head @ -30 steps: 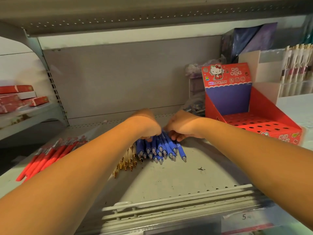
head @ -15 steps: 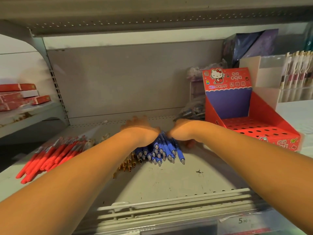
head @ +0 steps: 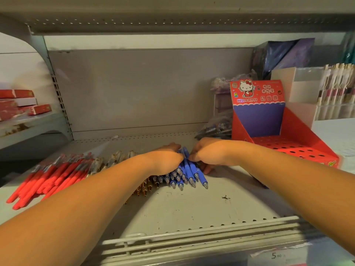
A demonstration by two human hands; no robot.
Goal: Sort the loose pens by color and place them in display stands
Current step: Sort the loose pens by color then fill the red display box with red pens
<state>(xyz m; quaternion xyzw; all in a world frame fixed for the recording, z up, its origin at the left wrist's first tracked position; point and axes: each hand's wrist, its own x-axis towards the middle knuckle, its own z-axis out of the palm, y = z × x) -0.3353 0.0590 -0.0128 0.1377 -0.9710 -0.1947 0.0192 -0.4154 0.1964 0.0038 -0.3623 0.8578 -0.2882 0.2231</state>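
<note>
A bundle of blue pens (head: 187, 169) lay flat on the shelf, squeezed between the left hand (head: 167, 158) and the right hand (head: 207, 152), whose fingers curled over its far ends. Its clear tips fanned out toward the person, just below both hands. Beside the left wrist, partly hidden under that forearm, lay a row of gold-tipped pens (head: 143, 189) with pale patterned barrels. Well left of the left hand lay a slanting heap of red pens (head: 51, 175). The red display stand (head: 299, 129), with a purple back panel and rows of round holes, stood just right of the right hand.
</note>
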